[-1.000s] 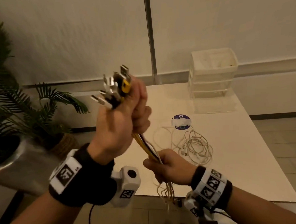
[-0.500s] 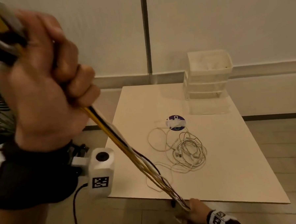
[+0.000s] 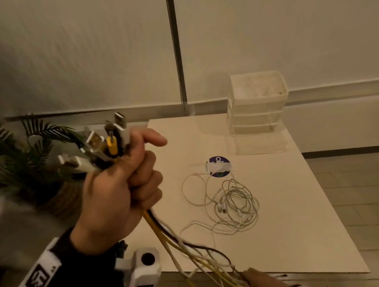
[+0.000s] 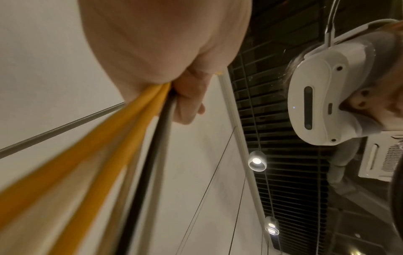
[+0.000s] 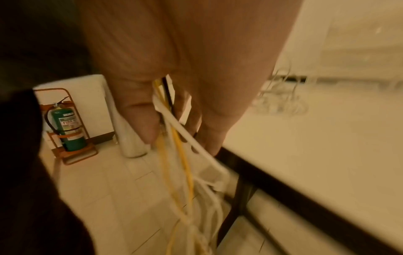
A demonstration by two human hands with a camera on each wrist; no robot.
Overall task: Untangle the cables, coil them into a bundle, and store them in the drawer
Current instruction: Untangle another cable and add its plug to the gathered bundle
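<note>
Left grip (image 3: 120, 190) fisted, raised; right grip (image 3: 262, 280) curled, low.

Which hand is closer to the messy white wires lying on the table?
Judged from the head view, the right hand, low at the table's near edge. The left hand is raised up left of the white wires, gripping plugs.

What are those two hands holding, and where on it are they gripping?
Both hold one bunch of cables. The left hand grips it just below the plugs; the right hand holds the strands further down, by the table's near edge.

Right hand (image 5: 181, 72) pinches yellow, white, black cables (image 5: 174, 138) beside table (image 5: 316, 155).
</note>
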